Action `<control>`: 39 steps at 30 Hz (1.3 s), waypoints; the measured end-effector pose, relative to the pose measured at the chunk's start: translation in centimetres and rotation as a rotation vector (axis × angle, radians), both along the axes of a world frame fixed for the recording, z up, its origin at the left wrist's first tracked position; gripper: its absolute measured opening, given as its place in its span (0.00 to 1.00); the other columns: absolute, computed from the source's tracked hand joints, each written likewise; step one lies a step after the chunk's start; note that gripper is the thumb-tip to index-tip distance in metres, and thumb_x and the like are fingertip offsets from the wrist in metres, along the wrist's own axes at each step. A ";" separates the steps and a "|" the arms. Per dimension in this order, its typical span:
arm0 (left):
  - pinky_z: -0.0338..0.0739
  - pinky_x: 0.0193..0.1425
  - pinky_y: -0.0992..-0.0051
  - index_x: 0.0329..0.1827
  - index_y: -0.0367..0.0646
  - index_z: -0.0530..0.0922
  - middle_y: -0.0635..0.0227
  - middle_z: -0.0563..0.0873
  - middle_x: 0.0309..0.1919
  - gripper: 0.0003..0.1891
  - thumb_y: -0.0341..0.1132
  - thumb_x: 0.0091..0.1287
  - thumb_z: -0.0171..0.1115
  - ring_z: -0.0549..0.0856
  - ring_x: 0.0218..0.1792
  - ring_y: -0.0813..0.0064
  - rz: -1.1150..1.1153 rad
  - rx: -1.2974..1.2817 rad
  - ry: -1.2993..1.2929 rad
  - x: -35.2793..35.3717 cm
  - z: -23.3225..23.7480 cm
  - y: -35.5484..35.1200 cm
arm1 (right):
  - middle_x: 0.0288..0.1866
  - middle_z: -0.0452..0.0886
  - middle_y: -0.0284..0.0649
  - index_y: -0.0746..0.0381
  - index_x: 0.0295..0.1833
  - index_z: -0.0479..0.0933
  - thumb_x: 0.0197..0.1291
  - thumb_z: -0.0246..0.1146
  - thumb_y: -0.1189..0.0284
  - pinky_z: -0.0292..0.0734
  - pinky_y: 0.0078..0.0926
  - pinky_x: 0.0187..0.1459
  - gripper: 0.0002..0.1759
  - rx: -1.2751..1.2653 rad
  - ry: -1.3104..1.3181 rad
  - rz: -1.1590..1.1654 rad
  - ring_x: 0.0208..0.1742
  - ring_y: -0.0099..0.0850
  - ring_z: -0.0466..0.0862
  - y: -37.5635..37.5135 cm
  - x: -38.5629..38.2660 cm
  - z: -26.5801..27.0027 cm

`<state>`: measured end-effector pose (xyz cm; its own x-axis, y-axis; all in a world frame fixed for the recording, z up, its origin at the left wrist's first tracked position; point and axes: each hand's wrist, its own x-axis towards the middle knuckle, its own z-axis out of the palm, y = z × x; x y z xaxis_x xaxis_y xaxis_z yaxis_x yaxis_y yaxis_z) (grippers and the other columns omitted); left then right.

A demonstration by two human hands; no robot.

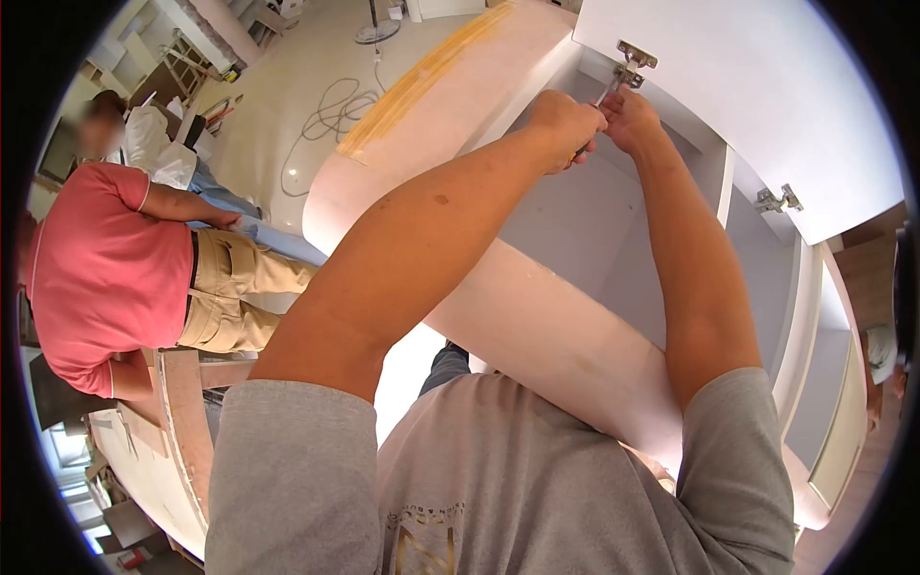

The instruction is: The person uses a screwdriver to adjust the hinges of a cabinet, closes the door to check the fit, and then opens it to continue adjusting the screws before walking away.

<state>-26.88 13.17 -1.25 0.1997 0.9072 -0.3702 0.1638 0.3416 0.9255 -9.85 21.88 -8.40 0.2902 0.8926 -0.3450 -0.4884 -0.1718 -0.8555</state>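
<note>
My left hand (565, 126) is closed round the handle of a screwdriver (603, 97); a bit of the dark and orange handle shows below the fist. Its thin metal shaft points up toward a metal cabinet hinge (630, 72). Just under this hinge is my right hand (632, 117), its fingers bent and raised close to the shaft and the hinge. Whether those fingers grip the shaft or the hinge cannot be made out. The hinge joins a white door (743, 72) to the curved cabinet (546, 307). A second hinge (778, 199) sits lower on the same door.
A person in a pink shirt (115, 259) stands at left, with another person (158, 144) in white beyond. A cable (331, 120) lies coiled on the floor near a round stand base (377, 32). Another curved piece (144, 470) stands at lower left. Someone's arm shows at far right.
</note>
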 end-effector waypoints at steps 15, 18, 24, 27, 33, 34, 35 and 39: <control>0.78 0.37 0.60 0.29 0.37 0.82 0.57 0.87 0.28 0.13 0.40 0.60 0.63 0.87 0.33 0.59 -0.076 0.614 0.764 0.4 -1.3 -0.3 | 0.76 0.58 0.64 0.78 0.75 0.50 0.75 0.40 0.48 0.59 0.54 0.73 0.43 -0.185 -0.436 0.560 0.76 0.54 0.62 2.1 6.2 3.1; 0.78 0.40 0.58 0.34 0.39 0.84 0.57 0.88 0.31 0.12 0.39 0.65 0.62 0.87 0.36 0.55 -0.121 0.591 0.864 0.7 -1.6 -1.2 | 0.77 0.56 0.63 0.78 0.75 0.49 0.76 0.36 0.47 0.63 0.48 0.73 0.43 -0.164 -0.499 0.541 0.77 0.52 0.61 0.7 4.9 3.8; 0.77 0.40 0.59 0.37 0.39 0.84 0.57 0.88 0.33 0.12 0.39 0.68 0.59 0.87 0.36 0.54 -0.200 0.611 0.971 0.4 -1.0 -1.5 | 0.77 0.56 0.64 0.78 0.75 0.48 0.76 0.35 0.48 0.69 0.46 0.69 0.43 -0.125 -0.410 0.554 0.76 0.53 0.62 1.8 5.2 2.5; 0.77 0.37 0.59 0.36 0.38 0.84 0.58 0.87 0.32 0.11 0.37 0.66 0.59 0.85 0.33 0.56 -0.061 0.556 0.841 0.7 -0.7 -0.9 | 0.77 0.55 0.64 0.78 0.75 0.48 0.76 0.34 0.49 0.69 0.46 0.69 0.42 -0.131 -0.460 0.531 0.77 0.53 0.61 1.4 5.1 2.8; 0.74 0.32 0.65 0.37 0.37 0.80 0.57 0.83 0.31 0.06 0.27 0.57 0.64 0.81 0.29 0.67 0.288 -0.089 -0.104 0.6 0.2 0.6 | 0.77 0.54 0.65 0.79 0.75 0.47 0.77 0.34 0.51 0.66 0.48 0.71 0.40 -0.144 -0.451 0.539 0.77 0.54 0.59 1.0 4.5 3.6; 0.74 0.31 0.67 0.38 0.37 0.80 0.57 0.83 0.32 0.07 0.26 0.57 0.65 0.80 0.28 0.68 0.296 -0.144 -0.196 0.6 0.1 0.9 | 0.77 0.54 0.66 0.79 0.76 0.47 0.76 0.34 0.51 0.65 0.49 0.71 0.41 -0.142 -0.447 0.541 0.78 0.54 0.59 1.0 4.5 3.7; 0.73 0.30 0.69 0.40 0.37 0.79 0.56 0.82 0.32 0.09 0.25 0.57 0.66 0.80 0.28 0.70 0.306 -0.199 -0.288 0.3 0.2 0.8 | 0.77 0.54 0.66 0.79 0.76 0.46 0.76 0.34 0.50 0.65 0.49 0.72 0.41 -0.140 -0.443 0.546 0.78 0.55 0.59 1.0 4.7 3.7; 0.73 0.28 0.70 0.46 0.39 0.77 0.56 0.83 0.35 0.12 0.31 0.62 0.66 0.81 0.28 0.71 0.207 -0.360 -0.356 -0.1 1.2 0.5 | 0.77 0.54 0.66 0.79 0.76 0.46 0.76 0.34 0.48 0.63 0.51 0.72 0.43 -0.138 -0.424 0.525 0.78 0.55 0.58 1.2 4.5 3.2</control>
